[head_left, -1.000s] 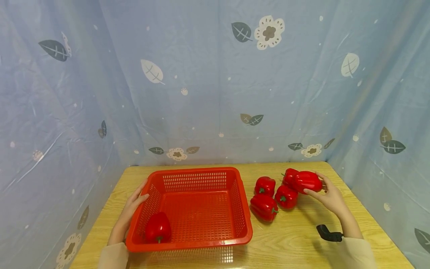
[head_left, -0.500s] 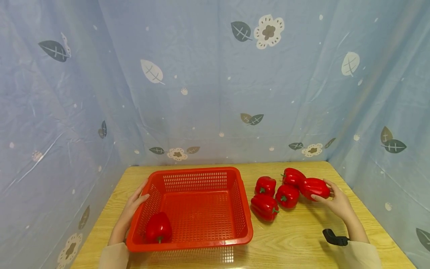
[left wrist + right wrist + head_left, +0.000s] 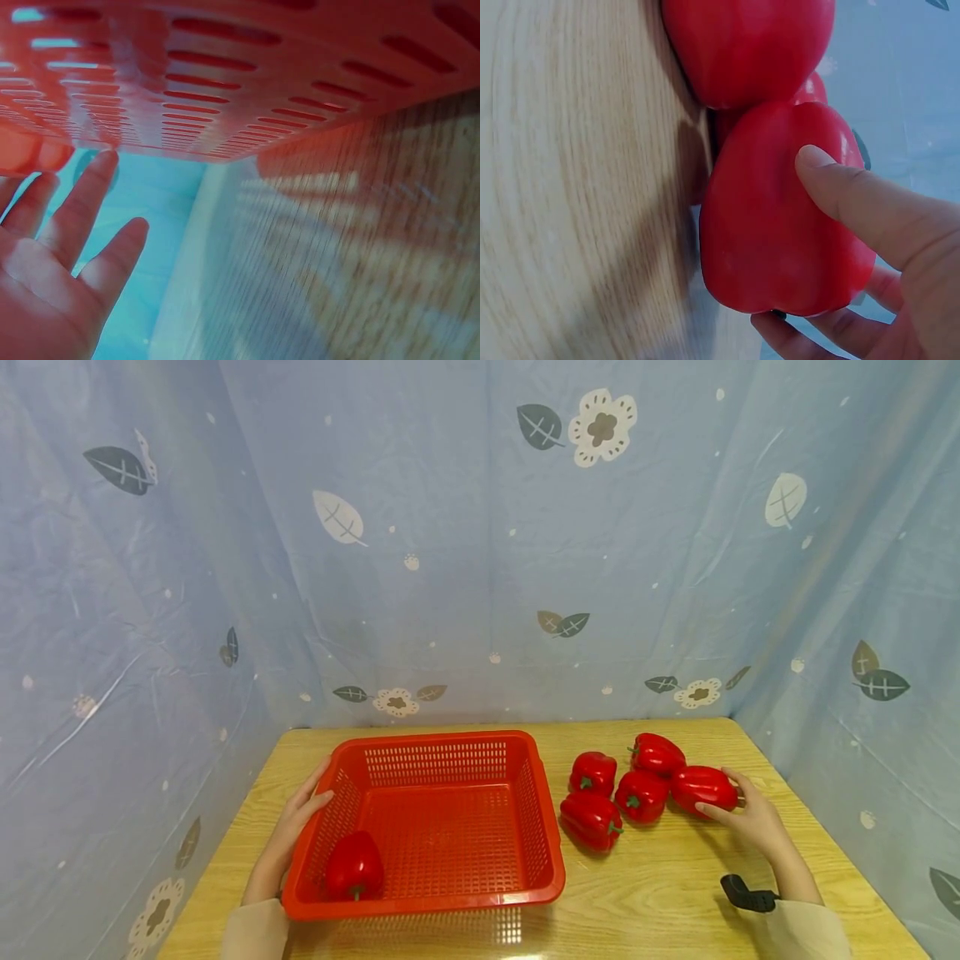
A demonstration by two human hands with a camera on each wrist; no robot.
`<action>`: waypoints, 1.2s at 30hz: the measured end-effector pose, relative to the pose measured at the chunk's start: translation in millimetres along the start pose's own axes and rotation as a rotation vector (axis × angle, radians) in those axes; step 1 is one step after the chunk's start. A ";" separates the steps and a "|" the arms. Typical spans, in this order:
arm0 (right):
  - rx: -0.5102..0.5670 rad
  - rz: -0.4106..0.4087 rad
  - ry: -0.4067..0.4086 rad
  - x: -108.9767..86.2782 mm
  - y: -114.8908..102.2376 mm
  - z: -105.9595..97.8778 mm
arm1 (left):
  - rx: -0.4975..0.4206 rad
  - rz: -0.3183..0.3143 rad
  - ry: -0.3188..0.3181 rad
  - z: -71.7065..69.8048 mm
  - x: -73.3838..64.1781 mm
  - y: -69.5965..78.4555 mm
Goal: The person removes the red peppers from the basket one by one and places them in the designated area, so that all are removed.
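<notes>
My right hand (image 3: 757, 817) grips a red bell pepper (image 3: 705, 791) low over the right side of the table. In the right wrist view its thumb (image 3: 847, 184) presses one side of the pepper and the other fingers curl under its end. My left hand (image 3: 295, 818) lies along the left side of the red plastic basket (image 3: 420, 907), its thumb across the rim. Straight, spread fingers (image 3: 82, 206) show beside the slotted outer wall in the left wrist view. One bell pepper (image 3: 354, 864) sits in the basket's near left corner.
Between basket and right hand lie several more bell peppers: one at the back (image 3: 657, 754), one in the middle (image 3: 642, 797), another nearer the basket (image 3: 591, 821). A blue patterned curtain (image 3: 480, 568) surrounds the wooden table (image 3: 637, 893). A black device (image 3: 748, 893) hangs at the right wrist.
My right hand has moved right, toward me and down with its pepper, away from the back pepper, which now shows more fully. The left hand and basket have stayed put.
</notes>
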State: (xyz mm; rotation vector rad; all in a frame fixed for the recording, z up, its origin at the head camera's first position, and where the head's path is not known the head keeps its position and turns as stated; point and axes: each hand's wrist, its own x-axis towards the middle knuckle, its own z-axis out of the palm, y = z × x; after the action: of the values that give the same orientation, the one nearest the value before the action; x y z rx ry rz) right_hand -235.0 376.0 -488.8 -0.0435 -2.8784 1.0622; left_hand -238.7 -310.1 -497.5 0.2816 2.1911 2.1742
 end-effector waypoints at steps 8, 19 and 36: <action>-0.004 0.025 -0.010 -0.9 2.6 2.6 | -0.019 0.002 -0.014 0.6 0.6 3.5; -0.022 0.002 -0.017 0.9 1.2 2.4 | -0.016 0.032 -0.041 -2.2 2.0 -1.2; -0.030 -0.083 0.030 -6.3 -9.3 -5.6 | -0.020 0.039 -0.053 -2.8 0.4 -1.9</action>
State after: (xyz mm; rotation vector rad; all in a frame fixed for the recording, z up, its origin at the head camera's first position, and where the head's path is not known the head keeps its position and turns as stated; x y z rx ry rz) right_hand -228.3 372.2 -478.9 0.0568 -2.8418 0.9956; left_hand -239.8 -312.8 -499.3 0.3791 2.1536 2.1803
